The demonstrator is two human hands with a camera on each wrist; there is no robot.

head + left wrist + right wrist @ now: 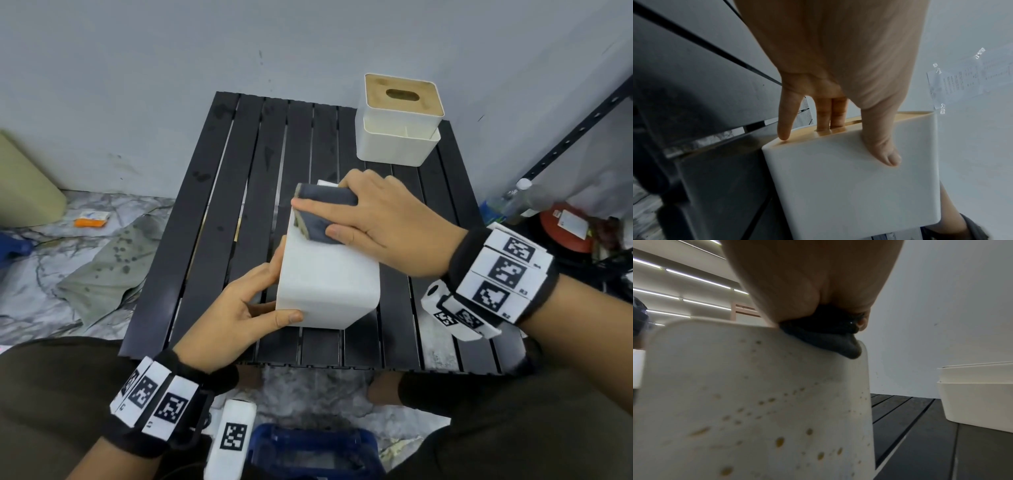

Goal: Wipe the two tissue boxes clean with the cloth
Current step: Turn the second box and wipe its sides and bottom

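Right hand [387, 219] clamped round a folded dark cloth [323, 214], pressing it on the far top edge of the near tissue box [329, 284]. Left hand [236, 322] gripping that box's near-left corner, mid slatted table [212, 205]. Second tissue box [399, 123] well apart at the far-right corner; bare slats between. Two boxes, one cloth.
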